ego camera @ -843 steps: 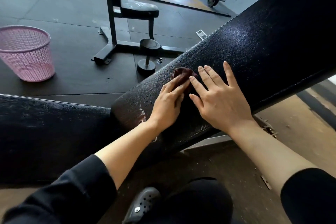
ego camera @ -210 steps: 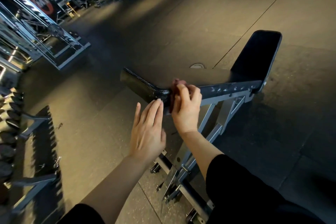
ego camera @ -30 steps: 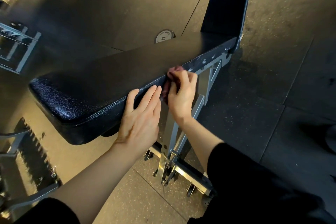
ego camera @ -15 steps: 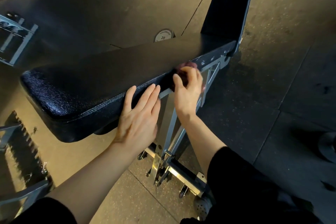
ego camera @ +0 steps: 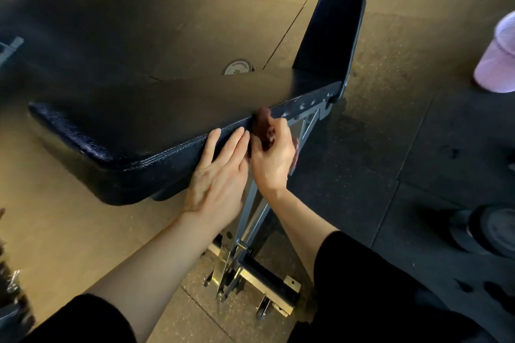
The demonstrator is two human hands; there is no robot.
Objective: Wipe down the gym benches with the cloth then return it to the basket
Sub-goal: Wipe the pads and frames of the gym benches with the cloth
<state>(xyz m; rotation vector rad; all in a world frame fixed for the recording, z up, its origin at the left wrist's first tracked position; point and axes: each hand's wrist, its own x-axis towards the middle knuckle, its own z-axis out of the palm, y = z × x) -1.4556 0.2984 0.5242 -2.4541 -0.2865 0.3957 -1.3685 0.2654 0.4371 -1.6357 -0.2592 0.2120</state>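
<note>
A black padded gym bench point(ego camera: 133, 125) stretches across the middle, its small seat pad point(ego camera: 331, 33) tilted up at the far right end. My right hand point(ego camera: 274, 157) grips a dark red cloth point(ego camera: 263, 127) and presses it against the bench's near side edge. My left hand point(ego camera: 220, 172) lies flat with fingers spread on that same edge, touching the right hand. The pink basket point(ego camera: 497, 64) stands on the floor at the far right, partly cut off by the frame.
The bench's grey steel frame point(ego camera: 250, 220) with small wheels stands between my arms. A round weight plate marked 20 point(ego camera: 237, 67) lies on the floor behind the bench. Dark dumbbells point(ego camera: 490, 231) rest at the lower right. Rack parts show at the left edge.
My right hand with the cloth has slid back along the bench edge until it touches my left hand. The view has swung right, bringing the pink basket and the dumbbells into view.
</note>
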